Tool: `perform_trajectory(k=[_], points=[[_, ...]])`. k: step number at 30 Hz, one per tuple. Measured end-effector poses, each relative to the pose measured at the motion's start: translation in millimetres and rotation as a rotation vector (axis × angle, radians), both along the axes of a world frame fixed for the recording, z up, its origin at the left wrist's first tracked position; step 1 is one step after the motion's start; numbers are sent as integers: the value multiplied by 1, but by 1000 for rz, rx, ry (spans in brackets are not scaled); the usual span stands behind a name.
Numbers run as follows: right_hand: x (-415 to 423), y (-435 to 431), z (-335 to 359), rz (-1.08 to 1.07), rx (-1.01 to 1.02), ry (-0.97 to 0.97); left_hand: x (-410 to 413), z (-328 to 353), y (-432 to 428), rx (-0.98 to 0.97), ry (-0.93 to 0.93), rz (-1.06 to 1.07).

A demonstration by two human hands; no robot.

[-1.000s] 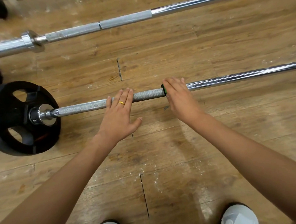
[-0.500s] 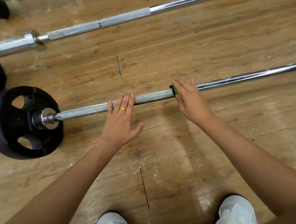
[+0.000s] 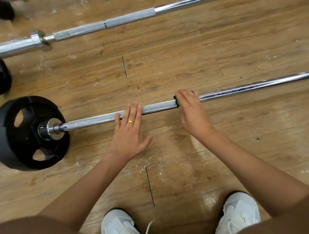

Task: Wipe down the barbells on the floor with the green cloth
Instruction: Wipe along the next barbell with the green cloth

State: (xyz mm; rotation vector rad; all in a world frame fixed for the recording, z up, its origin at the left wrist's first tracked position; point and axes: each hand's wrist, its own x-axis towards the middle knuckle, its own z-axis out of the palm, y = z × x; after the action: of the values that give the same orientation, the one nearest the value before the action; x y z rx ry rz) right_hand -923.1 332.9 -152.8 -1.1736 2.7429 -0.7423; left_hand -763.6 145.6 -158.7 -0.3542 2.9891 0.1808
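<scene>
Head view: the green cloth (image 3: 178, 102) is wrapped against the near barbell (image 3: 158, 106), at the point where the knurled grip section meets the smooth chrome shaft. Only a narrow green edge of it shows; the rest is hidden under the right hand (image 3: 191, 109). The right hand grasps the cloth, fingers curled over the top of the bar and pressing the cloth onto it. The left hand (image 3: 129, 133) is released: its fingers lie straight and flat across the knurled section, just left of the right hand, with the thumb spread out over the floor (image 3: 183, 54). A gold ring (image 3: 131, 121) sits on one finger of the left hand. The near barbell lies on the wooden floor and carries a black weight plate (image 3: 26, 137) at its left end. The far barbell (image 3: 103, 25) lies well apart, roughly parallel, with no plate visible on its sleeve. White dust specks mark the boards near the hands. Two white shoes (image 3: 119, 225) stand at the bottom edge.
</scene>
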Motion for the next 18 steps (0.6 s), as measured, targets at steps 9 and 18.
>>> perform_trajectory(k=[9, 18], points=[[7, 22, -2, 5, 27, -4, 23, 1, 18, 30, -7, 14], [31, 32, -2, 127, 53, 36, 49, -1, 34, 61, -10, 2]])
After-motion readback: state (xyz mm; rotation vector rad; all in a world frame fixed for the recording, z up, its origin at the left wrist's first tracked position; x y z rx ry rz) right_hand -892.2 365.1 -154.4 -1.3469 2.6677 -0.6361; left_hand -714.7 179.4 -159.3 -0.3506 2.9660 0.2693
